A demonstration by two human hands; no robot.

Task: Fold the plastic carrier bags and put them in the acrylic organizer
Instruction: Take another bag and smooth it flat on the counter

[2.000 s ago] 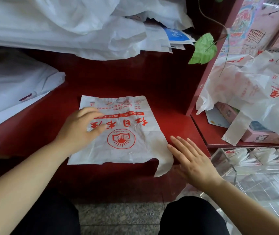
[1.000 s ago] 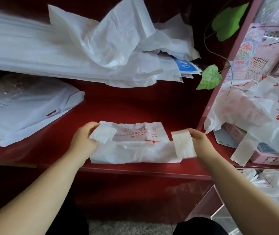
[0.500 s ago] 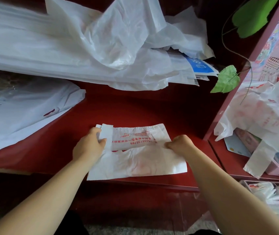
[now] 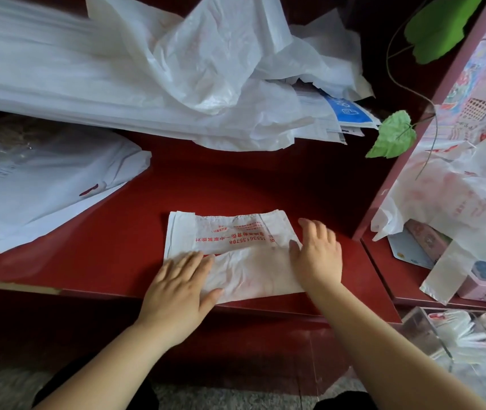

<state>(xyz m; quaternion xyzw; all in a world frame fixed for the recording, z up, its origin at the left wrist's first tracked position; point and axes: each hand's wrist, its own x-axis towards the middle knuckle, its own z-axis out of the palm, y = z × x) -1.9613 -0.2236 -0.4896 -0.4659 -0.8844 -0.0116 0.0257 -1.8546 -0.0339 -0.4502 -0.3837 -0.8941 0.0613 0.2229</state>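
Observation:
A white plastic carrier bag point(image 4: 236, 235) with red print lies folded in half on the red shelf point(image 4: 117, 247), its near flap turned up over the printed part. My left hand point(image 4: 181, 287) presses flat on the bag's near left corner, fingers straight. My right hand point(image 4: 317, 253) lies flat on the bag's right end, fingers spread. The clear acrylic organizer point(image 4: 422, 324) stands at the lower right, with folded bags showing inside it.
A big heap of white bags and sheets point(image 4: 147, 72) fills the back of the shelf. More white bags point(image 4: 37, 184) lie at the left. Loose printed bags point(image 4: 457, 208) hang over pink boxes on the right shelf. A green leaf point(image 4: 394, 134) dangles nearby.
The bag lay open and flat; both hands lifted its near edge and handles and folded it over away from me. Since half a second ago the hands have opened and flattened onto the fold.

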